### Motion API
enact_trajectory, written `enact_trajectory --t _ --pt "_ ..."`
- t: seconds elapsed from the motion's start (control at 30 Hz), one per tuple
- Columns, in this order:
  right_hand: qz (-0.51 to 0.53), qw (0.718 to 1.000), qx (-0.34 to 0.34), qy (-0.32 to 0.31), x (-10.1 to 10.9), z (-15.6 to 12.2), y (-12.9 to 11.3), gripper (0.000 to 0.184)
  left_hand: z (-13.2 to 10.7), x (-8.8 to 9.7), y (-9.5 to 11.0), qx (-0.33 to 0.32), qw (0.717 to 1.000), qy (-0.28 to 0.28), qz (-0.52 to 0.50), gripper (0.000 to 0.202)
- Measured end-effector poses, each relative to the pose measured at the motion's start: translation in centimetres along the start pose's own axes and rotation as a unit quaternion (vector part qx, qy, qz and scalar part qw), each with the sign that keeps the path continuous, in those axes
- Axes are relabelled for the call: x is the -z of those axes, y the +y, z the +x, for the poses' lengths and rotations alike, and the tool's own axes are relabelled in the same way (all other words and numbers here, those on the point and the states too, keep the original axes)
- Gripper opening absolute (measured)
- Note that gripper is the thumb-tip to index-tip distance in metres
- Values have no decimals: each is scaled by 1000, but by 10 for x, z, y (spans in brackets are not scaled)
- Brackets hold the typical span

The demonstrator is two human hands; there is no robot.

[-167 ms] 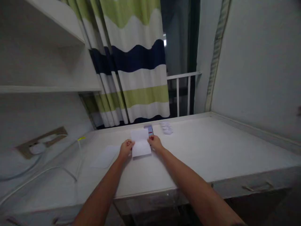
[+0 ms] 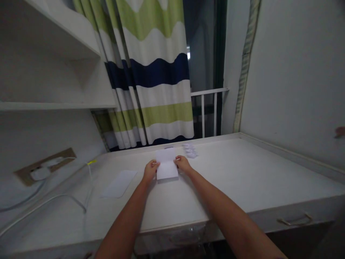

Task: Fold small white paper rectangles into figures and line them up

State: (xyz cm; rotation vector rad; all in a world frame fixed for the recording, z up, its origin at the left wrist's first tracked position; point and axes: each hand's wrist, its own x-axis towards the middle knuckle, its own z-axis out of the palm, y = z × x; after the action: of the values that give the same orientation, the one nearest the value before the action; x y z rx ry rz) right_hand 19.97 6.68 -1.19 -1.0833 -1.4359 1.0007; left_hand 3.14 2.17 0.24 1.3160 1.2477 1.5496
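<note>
Now the left hand (image 2: 150, 171) and right hand (image 2: 183, 164) pinch a folded paper (image 2: 167, 168) on a white desk (image 2: 242, 169).
Fingers and thumbs grip its side edges, and it lies flat mid-desk. A loose sheet (image 2: 119, 183) lies just left of the left hand; farther off, small white paper pieces (image 2: 191, 150) sit by the far edge, before a striped curtain (image 2: 159, 72).
</note>
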Motion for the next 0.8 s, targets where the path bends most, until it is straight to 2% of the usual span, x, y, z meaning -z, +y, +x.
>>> enact_trajectory --t 0.13,0.23,0.3,0.43,0.57,0.63,0.8 --pt "32 999 -35 10 24 -3 -1 7 3 -23 -7 28 998 -43 -24 37" --pt "58 997 -46 18 32 -9 2 8 1 -30 -16 41 997 -60 -24 40" --pt "77 995 -56 4 33 -14 5 11 1 -30 -21 40 997 -65 -20 38" --pt "115 989 -45 -77 32 -20 5 25 -2 -26 -21 48 996 -71 -33 38" --pt "154 984 -42 -76 32 -23 -1 21 -7 -25 -12 38 997 -49 -56 33" --pt "183 979 -47 -82 33 -23 -4 20 -10 -26 -7 43 994 -55 -80 33" --pt "211 969 -84 -96 35 -26 -10 20 -13 -27 0 55 987 -39 -148 34"
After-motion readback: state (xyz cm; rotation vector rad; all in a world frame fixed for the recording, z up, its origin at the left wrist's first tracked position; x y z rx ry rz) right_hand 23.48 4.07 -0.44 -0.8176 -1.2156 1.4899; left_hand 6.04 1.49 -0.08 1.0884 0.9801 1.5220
